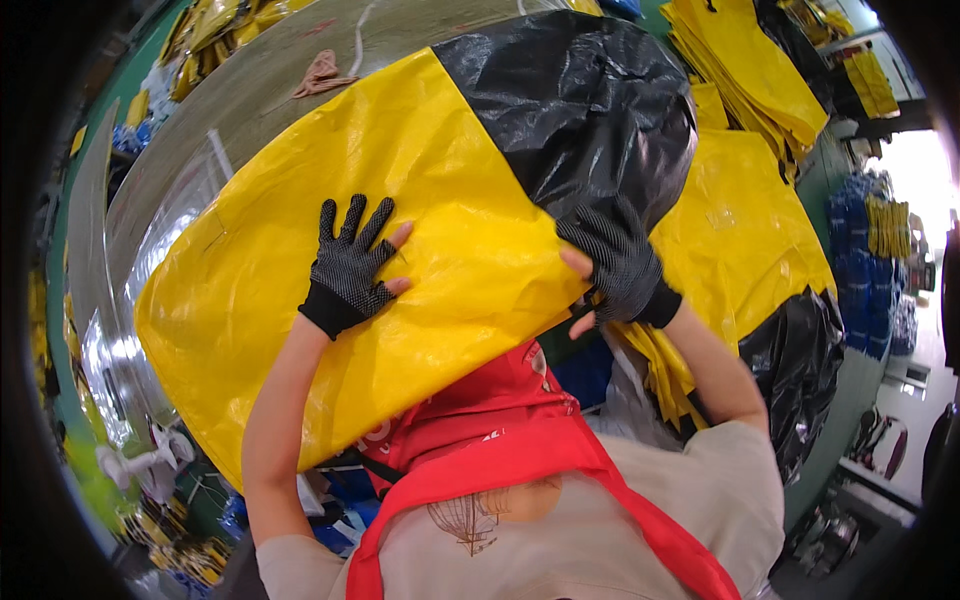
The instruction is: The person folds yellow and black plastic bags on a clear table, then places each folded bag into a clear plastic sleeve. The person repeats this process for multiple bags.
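The large, glossy yellow-and-black plastic sheet [450,210] lies on the grey surface [265,105], its near edge above the red fabric apron [470,425], where it could snag. The left hand [350,262], in a dark dotted glove, rests spread on yellow; uneven pressure could wrinkle the slick plastic. Well apart, the similarly gloved right hand [615,262] meets the edge by the black part; whether it grips is unclear, and a loose hold could slip. Rightmost, overlapping yellow plastic sheets [745,225] could get dragged along.

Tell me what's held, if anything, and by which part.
The left hand lies spread on the yellow-and-black sheet, not gripping. The right hand is at its edge, near where yellow meets black; whether it grips cannot be told.
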Motion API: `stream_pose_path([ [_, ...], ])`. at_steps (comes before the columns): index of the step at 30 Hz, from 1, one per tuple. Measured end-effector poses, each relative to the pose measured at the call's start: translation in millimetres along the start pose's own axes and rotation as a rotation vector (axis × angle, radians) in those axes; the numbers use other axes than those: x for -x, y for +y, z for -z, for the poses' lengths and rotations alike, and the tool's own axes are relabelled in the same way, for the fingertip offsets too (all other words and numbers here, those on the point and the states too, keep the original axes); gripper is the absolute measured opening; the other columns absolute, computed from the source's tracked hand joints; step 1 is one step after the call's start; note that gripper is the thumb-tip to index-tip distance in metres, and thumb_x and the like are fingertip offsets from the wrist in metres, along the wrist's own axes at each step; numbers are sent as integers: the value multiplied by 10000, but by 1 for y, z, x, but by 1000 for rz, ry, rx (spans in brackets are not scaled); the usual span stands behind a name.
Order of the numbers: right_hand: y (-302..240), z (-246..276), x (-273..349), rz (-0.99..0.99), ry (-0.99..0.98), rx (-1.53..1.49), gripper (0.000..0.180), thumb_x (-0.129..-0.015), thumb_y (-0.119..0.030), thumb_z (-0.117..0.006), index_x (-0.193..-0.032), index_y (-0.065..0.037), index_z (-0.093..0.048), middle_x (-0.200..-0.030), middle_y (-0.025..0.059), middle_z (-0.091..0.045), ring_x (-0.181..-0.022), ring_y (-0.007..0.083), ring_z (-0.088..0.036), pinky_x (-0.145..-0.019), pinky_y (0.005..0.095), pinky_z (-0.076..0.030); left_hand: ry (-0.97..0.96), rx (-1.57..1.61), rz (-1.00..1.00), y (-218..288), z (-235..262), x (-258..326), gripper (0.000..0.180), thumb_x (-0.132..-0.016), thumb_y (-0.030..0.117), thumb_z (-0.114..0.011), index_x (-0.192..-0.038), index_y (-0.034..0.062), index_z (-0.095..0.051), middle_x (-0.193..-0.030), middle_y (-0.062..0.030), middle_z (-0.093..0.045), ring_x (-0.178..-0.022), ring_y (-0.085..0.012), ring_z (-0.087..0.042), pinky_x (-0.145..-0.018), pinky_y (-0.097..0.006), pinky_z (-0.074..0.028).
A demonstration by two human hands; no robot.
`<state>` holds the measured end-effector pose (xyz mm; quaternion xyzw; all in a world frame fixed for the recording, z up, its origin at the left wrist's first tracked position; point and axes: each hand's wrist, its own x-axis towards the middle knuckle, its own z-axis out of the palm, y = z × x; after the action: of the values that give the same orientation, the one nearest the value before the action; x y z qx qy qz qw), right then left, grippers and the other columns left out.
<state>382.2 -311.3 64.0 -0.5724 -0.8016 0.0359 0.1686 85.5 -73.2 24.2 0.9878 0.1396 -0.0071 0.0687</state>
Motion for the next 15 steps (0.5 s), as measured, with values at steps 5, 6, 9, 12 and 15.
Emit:
stream_pose_path([
  [5, -6, -60, 22, -320, 135, 212, 332, -843, -233, -592, -1168, -168, -587, -1187, 130, -588, -1138, 341, -517, -1014, 491, -332, -55, 153, 45, -6, 14, -9, 540, -825, 414, -595, -1287, 147, -515, -1397, -151, -413, -1307, -393, -330, -1105, -550, -156],
  [6, -9, -50, 12, -324, 135, 162, 321, -845, -131, -593, -1163, -177, -586, -1162, 135, -604, -1133, 346, -524, -998, 491, -352, -212, 260, 146, -1, 30, -29, 520, -837, 404, -586, -1284, 147, -518, -1384, -150, -426, -1293, -386, -350, -1101, -544, -170],
  [9, 0, -35, 17, -270, 125, 7, 238, -917, -239, -508, -1060, -120, -655, -1083, 100, -620, -1080, 303, -535, -974, 434, -385, 297, 245, -209, 22, 47, -83, 490, -874, 391, -551, -1301, 153, -506, -1334, -145, -474, -1243, -357, -415, -1094, -515, -198],
  [12, -5, -19, 11, -305, 187, 271, 282, -904, -283, -532, -1095, -117, -657, -1125, 101, -627, -1147, 301, -515, -1066, 477, -282, 273, 124, -229, 31, 23, -132, 629, -858, 483, -534, -1388, 170, -402, -1428, -173, -360, -1323, -372, -315, -1115, -533, -109],
  [15, -16, 33, -4, -537, 22, 173, 305, -897, -320, -524, -1084, -122, -663, -1151, 90, -630, -1194, 277, -495, -1126, 466, -173, 181, 203, -326, 40, -30, -147, 681, -875, 520, -474, -1440, 174, -319, -1495, -195, -232, -1389, -379, -184, -1121, -547, -46],
])
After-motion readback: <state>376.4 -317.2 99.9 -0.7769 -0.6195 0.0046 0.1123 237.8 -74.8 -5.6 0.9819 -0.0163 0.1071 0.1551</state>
